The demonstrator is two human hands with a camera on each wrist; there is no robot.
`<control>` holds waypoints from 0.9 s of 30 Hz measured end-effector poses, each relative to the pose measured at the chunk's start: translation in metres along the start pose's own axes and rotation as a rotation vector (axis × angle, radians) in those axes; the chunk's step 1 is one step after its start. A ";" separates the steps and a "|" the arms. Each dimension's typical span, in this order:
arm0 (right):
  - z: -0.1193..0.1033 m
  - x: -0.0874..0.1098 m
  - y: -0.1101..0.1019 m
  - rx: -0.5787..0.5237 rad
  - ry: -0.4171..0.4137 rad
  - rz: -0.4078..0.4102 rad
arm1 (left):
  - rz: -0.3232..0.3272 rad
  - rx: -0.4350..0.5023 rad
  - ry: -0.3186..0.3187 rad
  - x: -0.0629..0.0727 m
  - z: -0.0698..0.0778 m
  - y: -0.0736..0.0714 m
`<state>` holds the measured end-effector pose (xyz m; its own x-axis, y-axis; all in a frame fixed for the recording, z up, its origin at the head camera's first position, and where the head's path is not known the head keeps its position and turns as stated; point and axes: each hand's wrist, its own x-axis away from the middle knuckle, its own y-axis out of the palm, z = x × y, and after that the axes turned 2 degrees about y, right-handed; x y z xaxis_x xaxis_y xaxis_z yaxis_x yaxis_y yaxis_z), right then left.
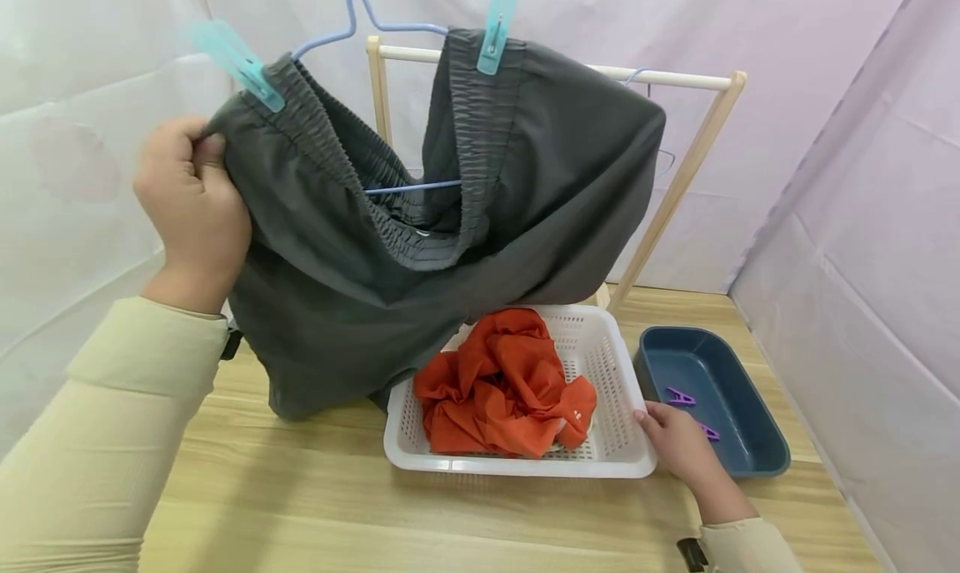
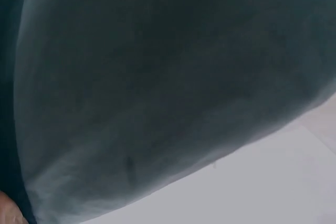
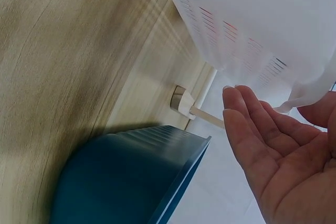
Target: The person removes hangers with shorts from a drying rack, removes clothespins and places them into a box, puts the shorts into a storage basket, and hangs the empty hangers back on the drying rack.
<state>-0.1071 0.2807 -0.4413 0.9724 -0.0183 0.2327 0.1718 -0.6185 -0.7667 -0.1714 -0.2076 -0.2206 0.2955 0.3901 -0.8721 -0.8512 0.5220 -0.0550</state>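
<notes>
Dark grey shorts [image 1: 345,281] with a gathered elastic waistband hang on a blue hanger [image 1: 405,27]. A teal clothespin [image 1: 251,77] clips the waistband on the left, and a second teal clothespin [image 1: 493,40] clips it on the right. My left hand [image 1: 197,211] pinches the fabric at the left side, just below the first clothespin. Grey cloth [image 2: 173,77] fills most of the left wrist view. Low on the right, my right hand [image 1: 686,448] grips the rim of a white perforated basket [image 1: 517,466]. Bunched orange-red cloth [image 1: 502,381] lies inside the basket.
To the right of the basket stands a dark blue bin [image 1: 750,406] holding purple clips [image 1: 681,397]. Behind the shorts is a wooden drying rack [image 1: 675,198] with a white rail and another hanger. White sheeting [image 1: 847,181] surrounds the wooden tabletop [image 1: 420,523].
</notes>
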 end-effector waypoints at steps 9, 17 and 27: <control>0.000 0.001 0.001 -0.005 0.002 -0.003 | -0.079 0.043 -0.007 0.006 0.017 0.009; 0.000 0.001 0.003 -0.008 -0.013 0.000 | -0.208 0.062 0.032 0.022 0.024 0.011; -0.007 0.002 0.000 -0.006 -0.022 0.007 | -0.315 0.079 0.110 0.030 0.023 0.009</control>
<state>-0.1065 0.2751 -0.4365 0.9767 -0.0056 0.2146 0.1645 -0.6229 -0.7648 -0.1600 -0.1740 -0.2367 0.4861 0.1188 -0.8658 -0.6881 0.6628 -0.2954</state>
